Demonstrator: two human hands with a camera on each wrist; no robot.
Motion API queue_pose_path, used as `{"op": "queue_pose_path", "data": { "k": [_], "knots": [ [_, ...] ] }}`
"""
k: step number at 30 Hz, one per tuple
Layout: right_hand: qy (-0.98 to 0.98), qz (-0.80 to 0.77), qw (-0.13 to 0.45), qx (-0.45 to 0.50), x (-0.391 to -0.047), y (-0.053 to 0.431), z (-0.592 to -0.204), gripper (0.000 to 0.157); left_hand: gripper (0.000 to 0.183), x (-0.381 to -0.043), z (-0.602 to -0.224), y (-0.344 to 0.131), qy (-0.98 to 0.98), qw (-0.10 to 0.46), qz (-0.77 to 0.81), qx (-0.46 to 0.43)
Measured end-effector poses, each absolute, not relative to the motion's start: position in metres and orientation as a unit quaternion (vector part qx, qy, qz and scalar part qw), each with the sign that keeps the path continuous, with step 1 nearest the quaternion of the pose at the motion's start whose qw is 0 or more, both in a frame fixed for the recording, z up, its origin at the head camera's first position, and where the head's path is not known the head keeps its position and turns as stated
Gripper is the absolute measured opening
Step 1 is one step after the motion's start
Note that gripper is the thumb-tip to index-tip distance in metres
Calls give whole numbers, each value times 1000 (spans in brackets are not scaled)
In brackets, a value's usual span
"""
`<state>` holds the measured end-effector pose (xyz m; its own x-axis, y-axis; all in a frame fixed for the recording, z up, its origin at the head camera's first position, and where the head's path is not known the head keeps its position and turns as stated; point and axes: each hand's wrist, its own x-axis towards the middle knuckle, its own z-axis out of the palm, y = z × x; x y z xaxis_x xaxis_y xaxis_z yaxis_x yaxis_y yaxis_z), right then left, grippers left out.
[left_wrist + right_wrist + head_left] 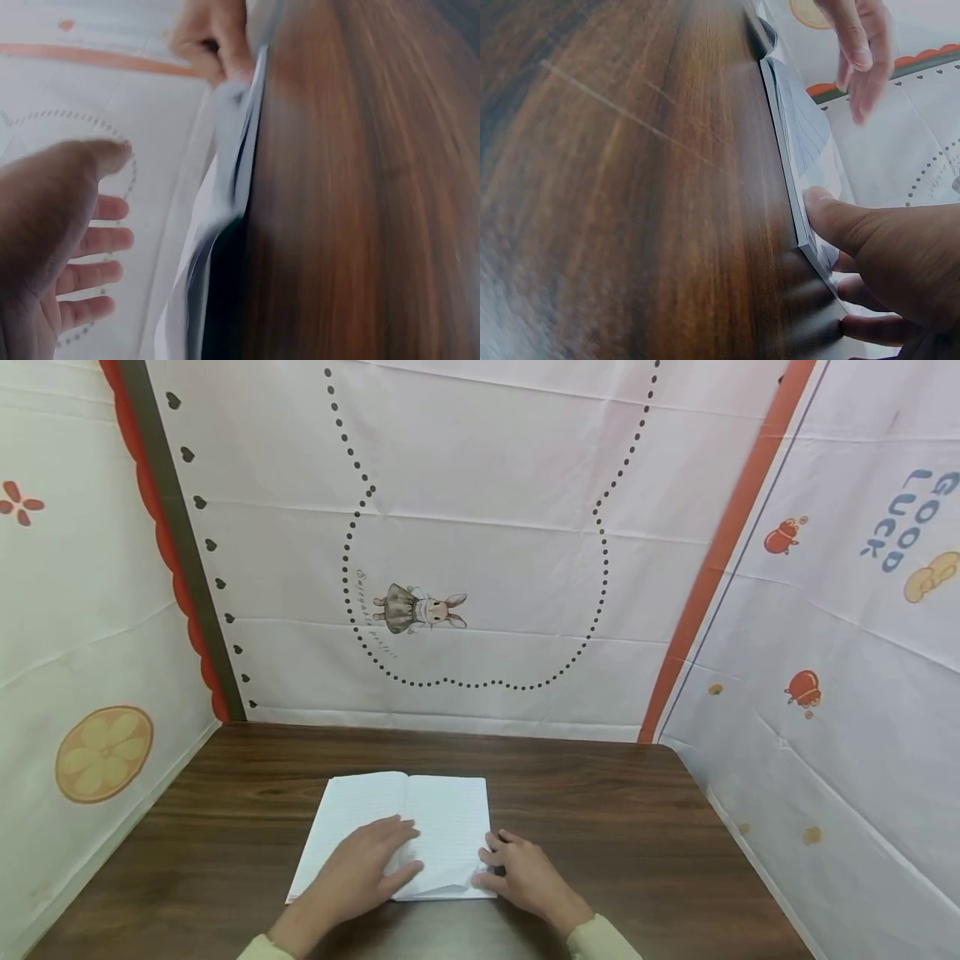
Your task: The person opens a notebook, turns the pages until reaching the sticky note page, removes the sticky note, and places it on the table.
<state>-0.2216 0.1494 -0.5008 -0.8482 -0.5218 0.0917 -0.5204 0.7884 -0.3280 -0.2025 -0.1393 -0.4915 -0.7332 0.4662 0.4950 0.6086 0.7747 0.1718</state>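
pale yellow sleeves lead to a left hand, fingers loosely extended over an open lined notebook on the brown wooden table, and a right hand pinching its near right corner, the page there slightly lifted.

A white lined notebook lies open on the dark wooden table.

Notebook open — right hand at edge
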Motion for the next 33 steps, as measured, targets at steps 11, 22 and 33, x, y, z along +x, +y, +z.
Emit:
{"op": "queue_pose_path", "data": {
  "k": [11, 22, 33],
  "knots": [
    [946, -164, -2, -281, -222, 151, -504, 54, 54, -209, -504, -93, -900, 153, -94, -398],
    [949, -151, 2, -278, -222, 150, -501, 56, 18, -212, -505, -70, -901, 193, -26, -389],
    [955, -118, -8, -273, -221, 148, -503, 68, 8, -212, -509, -63, -918, 245, -57, -307]
  ]
}}
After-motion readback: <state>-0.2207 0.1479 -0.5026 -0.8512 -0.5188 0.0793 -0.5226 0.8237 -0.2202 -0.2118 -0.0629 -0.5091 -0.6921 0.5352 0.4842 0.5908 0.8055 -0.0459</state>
